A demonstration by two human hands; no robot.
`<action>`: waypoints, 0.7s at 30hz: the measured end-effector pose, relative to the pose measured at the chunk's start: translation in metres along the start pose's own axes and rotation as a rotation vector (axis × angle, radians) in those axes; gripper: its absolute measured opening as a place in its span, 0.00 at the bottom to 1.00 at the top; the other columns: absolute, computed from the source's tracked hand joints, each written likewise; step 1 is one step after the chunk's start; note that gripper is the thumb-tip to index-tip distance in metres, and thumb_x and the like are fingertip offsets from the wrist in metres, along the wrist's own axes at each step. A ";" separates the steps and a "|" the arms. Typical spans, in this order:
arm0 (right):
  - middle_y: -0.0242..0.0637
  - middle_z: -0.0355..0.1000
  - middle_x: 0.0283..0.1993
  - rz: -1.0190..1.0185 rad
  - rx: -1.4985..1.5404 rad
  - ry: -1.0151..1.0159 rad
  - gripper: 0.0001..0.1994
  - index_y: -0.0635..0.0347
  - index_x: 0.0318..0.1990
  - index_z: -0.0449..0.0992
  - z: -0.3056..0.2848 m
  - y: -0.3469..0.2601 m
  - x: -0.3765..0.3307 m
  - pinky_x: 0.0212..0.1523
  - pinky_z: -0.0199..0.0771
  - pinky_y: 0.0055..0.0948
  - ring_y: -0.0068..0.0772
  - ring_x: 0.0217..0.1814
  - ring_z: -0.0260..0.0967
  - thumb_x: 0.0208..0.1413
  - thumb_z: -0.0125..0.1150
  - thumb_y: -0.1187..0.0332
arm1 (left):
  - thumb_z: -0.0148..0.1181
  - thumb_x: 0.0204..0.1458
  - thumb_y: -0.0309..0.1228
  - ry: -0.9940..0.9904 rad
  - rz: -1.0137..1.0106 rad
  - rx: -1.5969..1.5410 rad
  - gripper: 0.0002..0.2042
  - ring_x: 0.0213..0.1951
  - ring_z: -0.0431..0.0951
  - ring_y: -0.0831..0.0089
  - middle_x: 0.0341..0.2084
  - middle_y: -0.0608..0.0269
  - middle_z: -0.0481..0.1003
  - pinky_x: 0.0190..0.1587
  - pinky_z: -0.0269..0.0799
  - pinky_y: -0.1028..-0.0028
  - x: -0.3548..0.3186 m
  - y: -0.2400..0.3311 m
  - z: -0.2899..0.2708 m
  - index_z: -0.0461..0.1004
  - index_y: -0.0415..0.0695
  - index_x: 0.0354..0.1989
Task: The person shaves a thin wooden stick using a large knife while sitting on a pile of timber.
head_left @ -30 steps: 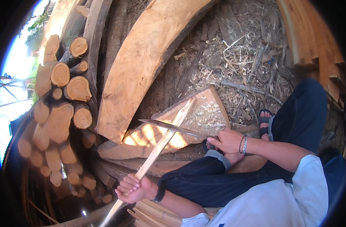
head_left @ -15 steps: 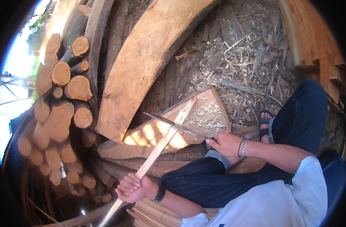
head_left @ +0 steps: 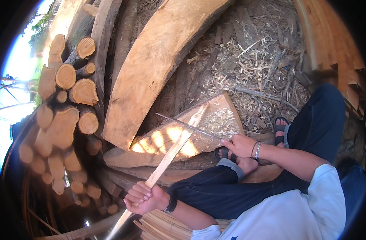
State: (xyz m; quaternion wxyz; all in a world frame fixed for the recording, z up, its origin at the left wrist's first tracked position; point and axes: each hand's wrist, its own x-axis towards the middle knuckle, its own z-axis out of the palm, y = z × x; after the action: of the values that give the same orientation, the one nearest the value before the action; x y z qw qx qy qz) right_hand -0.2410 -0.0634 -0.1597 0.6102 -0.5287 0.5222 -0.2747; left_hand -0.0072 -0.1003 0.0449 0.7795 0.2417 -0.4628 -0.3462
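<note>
My left hand (head_left: 146, 198) is wrapped around the lower part of a long, pale wooden stick (head_left: 165, 162). The stick slants up and to the right, its far end lying on a flat wedge-shaped wood slab (head_left: 223, 116). In my right hand (head_left: 243, 146) is a long-bladed knife (head_left: 207, 133), its handle hidden by my fingers. The narrow blade points left and crosses the stick near its far end, seen nearly edge-on. Wood shavings lie on the slab to the right of the stick.
Stacked cut logs (head_left: 83, 91) stand at left. A large curved plank (head_left: 151, 68) runs behind the slab. Shavings and bark (head_left: 263, 68) cover the ground beyond. Split sticks (head_left: 163, 226) lie by my left forearm; boards (head_left: 331, 36) are at far right. My sandalled feet rest near the slab.
My right hand and the knife have moved slightly up and to the right, with the blade now farther up the stick and turned more edge-on. My left hand and the stick are nearly still.
</note>
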 end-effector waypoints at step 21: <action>0.64 0.69 0.20 -0.102 -0.193 0.034 0.36 0.73 0.22 0.76 0.003 -0.011 -0.005 0.38 0.74 0.50 0.64 0.29 0.72 0.62 0.40 0.43 | 0.39 0.60 0.36 -0.006 0.004 0.004 0.22 0.07 0.49 0.80 0.05 0.72 0.50 0.12 0.46 0.81 -0.003 -0.007 0.004 0.52 0.52 0.10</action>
State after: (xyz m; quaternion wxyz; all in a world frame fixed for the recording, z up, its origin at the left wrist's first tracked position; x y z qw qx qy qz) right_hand -0.2375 -0.0608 -0.1478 0.5326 -0.6063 0.5288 -0.2629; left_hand -0.0141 -0.1026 0.0402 0.7783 0.2415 -0.4661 -0.3444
